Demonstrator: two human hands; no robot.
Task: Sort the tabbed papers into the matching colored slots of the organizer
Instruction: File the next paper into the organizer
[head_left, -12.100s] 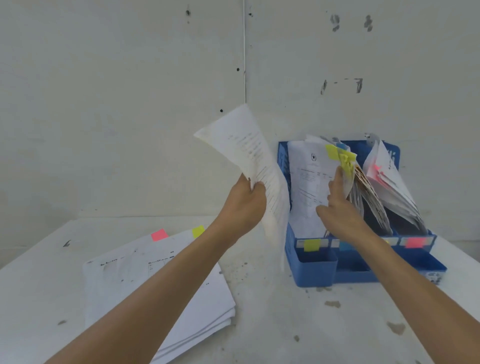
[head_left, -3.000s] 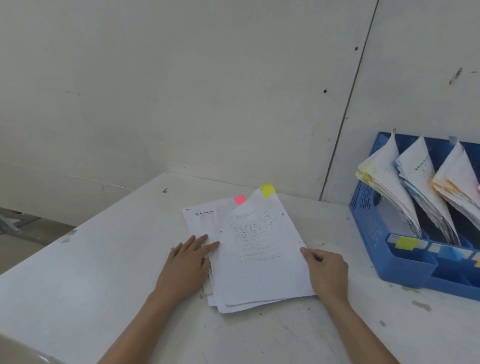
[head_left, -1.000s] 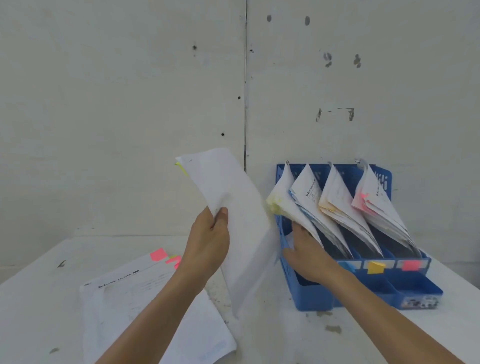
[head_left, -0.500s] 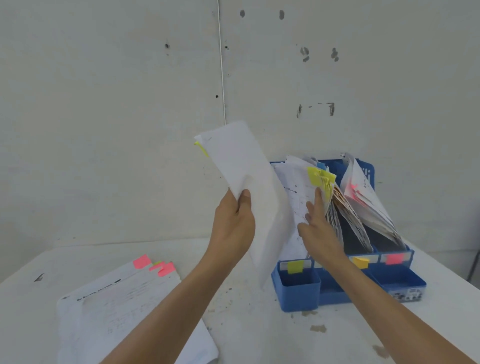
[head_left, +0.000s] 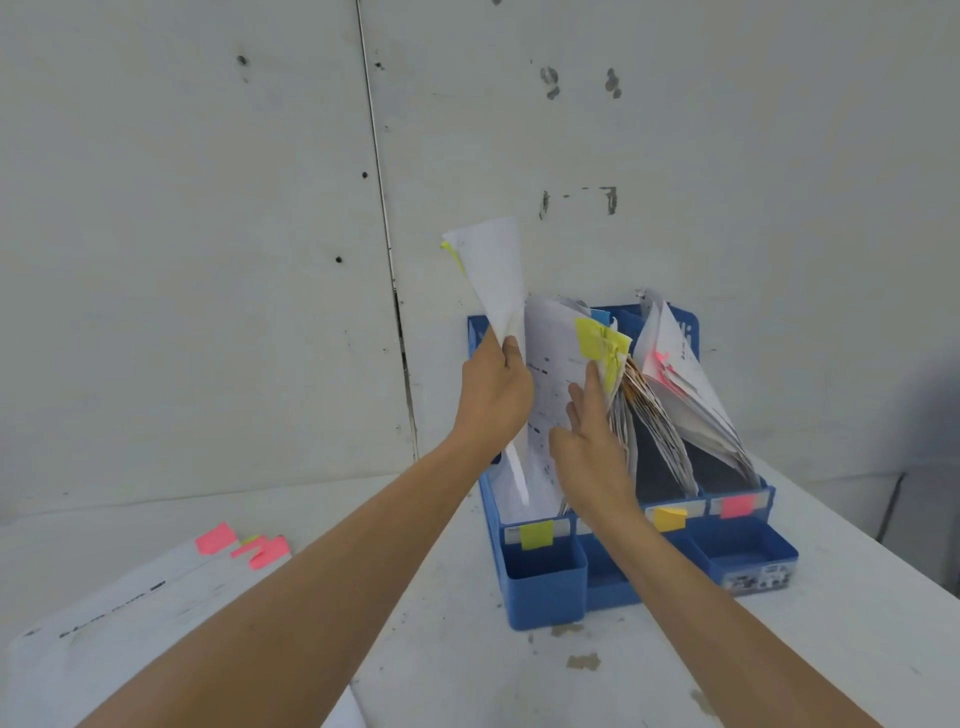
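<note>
Lying at the far left of the white table (head_left: 467, 675), a loose stack of papers (head_left: 130, 613) shows pink tabs (head_left: 215, 538) along its far edge. Right of it the left hand (head_left: 493, 395) grips a curled sheet (head_left: 493, 270) with a yellow tab at its top corner, the sheet's lower edge down inside the leftmost slot of the blue organizer (head_left: 545, 587), above a yellow label (head_left: 536, 535). Just beside it the right hand (head_left: 592, 441), fingers straight, presses that slot's yellow-tabbed papers (head_left: 602, 343) toward the right, against the other filed bundles.

organizer (head_left: 545, 592) on table (head_left: 467, 675) R by wall (head_left: 208, 208), sheets (head_left: 675, 410) inside, paper stack (head_left: 104, 613) front-L
</note>
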